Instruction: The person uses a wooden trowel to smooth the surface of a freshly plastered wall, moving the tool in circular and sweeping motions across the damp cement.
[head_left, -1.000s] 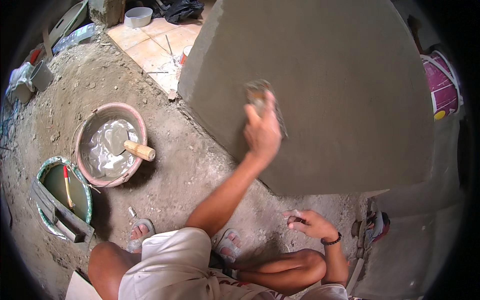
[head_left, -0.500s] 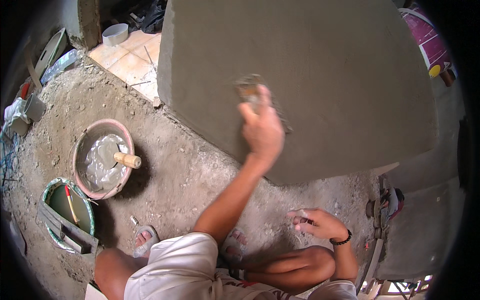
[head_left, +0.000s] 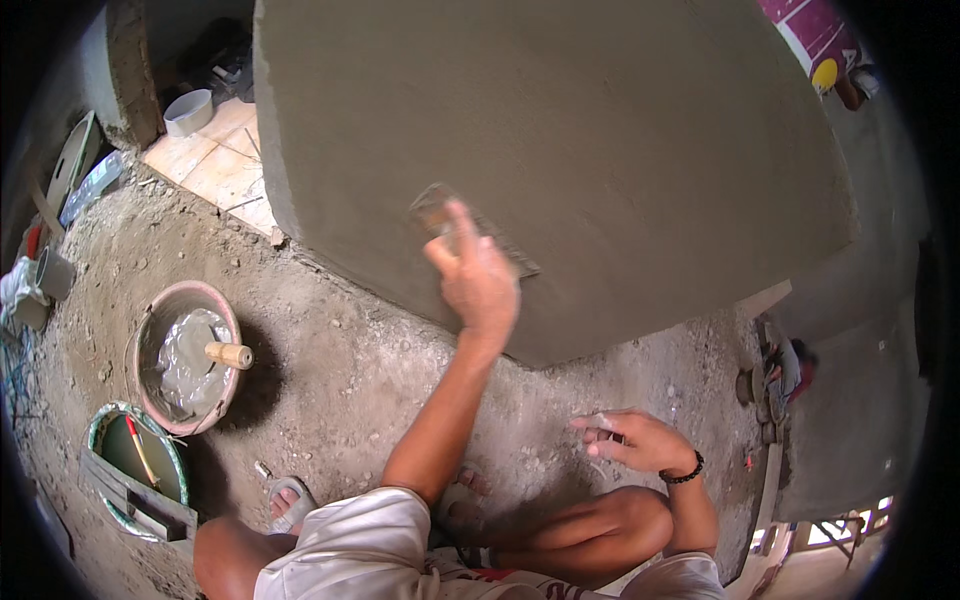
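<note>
My left hand (head_left: pixel 482 292) grips a flat plastering trowel (head_left: pixel 432 205) by its handle. The blade, smeared with mortar, lies against a broad grey cement-plastered surface (head_left: pixel 640 170) near its lower left part; a raised digit points along the tool. Further right, my right hand (head_left: pixel 640 440) hovers above the dirt near my knee. Its fingers are loosely bent and apart, cement-stained, with nothing visible between them. To the left stands a pinkish bucket (head_left: pixel 232 310) of wet grey mix, in which a wooden-handled trowel (head_left: pixel 230 354) rests.
A green-rimmed bucket (head_left: pixel 97 424) of murky water holds a red-and-wood stick-like tool (head_left: pixel 142 452), and a grey float (head_left: pixel 125 492) leans on its rim. Beyond lie a white tub (head_left: pixel 188 112), tan tiles (head_left: pixel 205 160) and a grey cup (head_left: pixel 55 273). Rubble covers the ground (head_left: pixel 330 370).
My view has shifted, so surroundings appear moved. The trowel in my left hand has slid left and down across the plastered surface. My right hand has hardly moved.
</note>
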